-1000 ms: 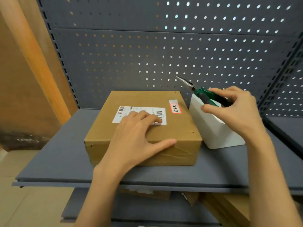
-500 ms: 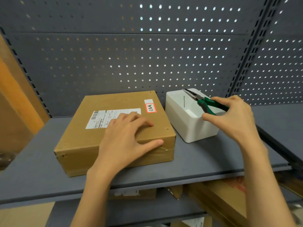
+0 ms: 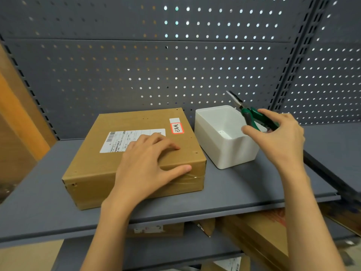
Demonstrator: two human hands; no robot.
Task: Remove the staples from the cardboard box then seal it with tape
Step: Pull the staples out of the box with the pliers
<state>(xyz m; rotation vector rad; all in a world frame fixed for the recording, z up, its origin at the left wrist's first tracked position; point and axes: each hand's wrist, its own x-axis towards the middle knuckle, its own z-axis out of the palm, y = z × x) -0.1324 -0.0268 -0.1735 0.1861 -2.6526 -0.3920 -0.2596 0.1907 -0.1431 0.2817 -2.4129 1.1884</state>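
Cardboard box (image 3: 125, 159) at frame centre on grey shelf (image 3: 244, 186); left hand (image 3: 150, 163) spread flat on it. Right hand (image 3: 277, 139) grips green-handled pliers (image 3: 252, 114) above white bin (image 3: 224, 137).

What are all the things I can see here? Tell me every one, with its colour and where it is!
cardboard box: one, brown, lying flat on the shelf, left of the white tub
shipping label: one, white with a barcode, on top of the box, partly under the left hand
small sticker: one, red-edged with writing, near the box's back right corner
white tub: one, white, open on top, on the shelf right of the box
pliers: one, green handles and long metal nose, above the tub
shelf: one, grey, under everything
pegboard wall: one, grey with holes, behind
boxes below: several, brown, under the shelf
left hand: pressed flat on the box
right hand: holding the pliers
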